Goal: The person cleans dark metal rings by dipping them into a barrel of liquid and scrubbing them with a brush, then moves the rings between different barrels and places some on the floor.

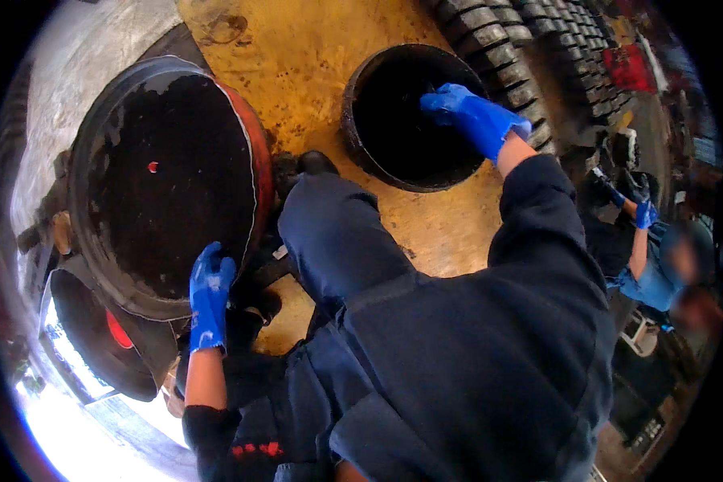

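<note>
gloved right fingers (432,101) at black tub (390,145)

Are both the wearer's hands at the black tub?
No, the right hand is over the black tub, but the left hand is at the large drum.

From the middle of the view, yellow floor (293,76) gives a free lane at 11 o'clock, between the large dark drum (165,213) at 9 to 10 and the black tub (349,120) at 1. The wearer's knee (325,221) fills the near end of that lane. Ribbed tires (494,60) crowd the tub's far side, toward 1 o'clock. The right hand (474,116) obstructs the tub's 3 o'clock side; the left hand (210,297), the drum's 5 o'clock rim.
</note>
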Demonstrator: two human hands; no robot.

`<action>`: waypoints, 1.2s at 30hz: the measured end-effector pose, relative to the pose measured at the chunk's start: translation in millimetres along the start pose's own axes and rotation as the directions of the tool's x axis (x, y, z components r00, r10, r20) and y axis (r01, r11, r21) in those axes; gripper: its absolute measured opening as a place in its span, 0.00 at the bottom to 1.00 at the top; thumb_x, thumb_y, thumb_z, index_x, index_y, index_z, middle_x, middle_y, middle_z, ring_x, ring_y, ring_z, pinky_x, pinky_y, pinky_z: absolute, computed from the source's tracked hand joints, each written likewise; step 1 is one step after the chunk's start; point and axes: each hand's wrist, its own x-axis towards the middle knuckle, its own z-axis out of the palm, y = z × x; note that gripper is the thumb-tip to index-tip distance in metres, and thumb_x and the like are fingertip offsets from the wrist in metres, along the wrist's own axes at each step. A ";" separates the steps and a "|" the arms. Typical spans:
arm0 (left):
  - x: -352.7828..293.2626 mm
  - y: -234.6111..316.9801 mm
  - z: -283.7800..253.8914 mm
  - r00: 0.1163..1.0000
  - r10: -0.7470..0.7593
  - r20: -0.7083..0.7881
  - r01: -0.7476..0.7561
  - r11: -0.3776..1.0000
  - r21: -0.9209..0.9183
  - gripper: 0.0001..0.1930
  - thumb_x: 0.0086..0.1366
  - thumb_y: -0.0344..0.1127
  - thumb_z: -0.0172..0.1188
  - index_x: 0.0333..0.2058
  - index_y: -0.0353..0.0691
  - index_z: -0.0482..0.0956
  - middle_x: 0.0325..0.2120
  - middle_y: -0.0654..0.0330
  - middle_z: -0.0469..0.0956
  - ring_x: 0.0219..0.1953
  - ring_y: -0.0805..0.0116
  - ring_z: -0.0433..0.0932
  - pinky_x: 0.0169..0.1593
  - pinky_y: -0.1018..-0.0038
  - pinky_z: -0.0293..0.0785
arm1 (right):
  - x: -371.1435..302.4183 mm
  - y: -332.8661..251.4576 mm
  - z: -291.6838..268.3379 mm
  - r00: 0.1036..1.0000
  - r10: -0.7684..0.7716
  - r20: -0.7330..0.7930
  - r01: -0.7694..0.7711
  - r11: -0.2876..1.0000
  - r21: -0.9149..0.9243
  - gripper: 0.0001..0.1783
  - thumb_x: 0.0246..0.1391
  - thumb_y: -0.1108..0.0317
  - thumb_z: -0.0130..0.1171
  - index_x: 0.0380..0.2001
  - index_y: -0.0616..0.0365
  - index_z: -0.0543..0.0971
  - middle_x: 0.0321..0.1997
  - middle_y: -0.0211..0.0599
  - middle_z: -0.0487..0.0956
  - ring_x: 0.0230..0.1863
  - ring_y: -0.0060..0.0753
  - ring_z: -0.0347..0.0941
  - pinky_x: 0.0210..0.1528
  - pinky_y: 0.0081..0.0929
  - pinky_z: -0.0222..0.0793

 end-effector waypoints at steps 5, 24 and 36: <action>-1.8 -7.9 -3.3 0.976 0.190 -0.104 -0.185 0.981 0.064 0.24 0.66 0.40 0.63 0.57 0.35 0.78 0.50 0.49 0.83 0.53 0.58 0.81 0.59 0.67 0.75 | -92.2 -56.7 -11.4 0.997 0.059 -0.046 -0.023 0.826 0.563 0.17 0.52 0.63 0.74 0.40 0.63 0.82 0.38 0.40 0.84 0.36 0.33 0.82 0.44 0.31 0.78; -34.3 201.5 -87.9 0.984 -0.172 -0.035 0.044 0.434 -0.900 0.31 0.76 0.59 0.44 0.65 0.41 0.70 0.63 0.52 0.73 0.63 0.49 0.72 0.69 0.51 0.66 | -181.3 -380.3 209.1 -0.007 -0.999 0.032 0.914 -0.019 -0.405 0.10 0.37 0.64 0.66 0.26 0.55 0.87 0.28 0.57 0.82 0.30 0.59 0.80 0.33 0.47 0.77; -10.8 16.3 -41.0 0.999 -0.013 0.031 0.024 0.915 -0.402 0.17 0.69 0.39 0.59 0.49 0.35 0.84 0.41 0.55 0.85 0.48 0.61 0.82 0.54 0.68 0.76 | -154.0 -232.6 45.8 0.524 -0.849 0.067 0.778 0.445 -0.443 0.14 0.50 0.59 0.65 0.34 0.57 0.82 0.38 0.50 0.80 0.40 0.49 0.75 0.44 0.42 0.69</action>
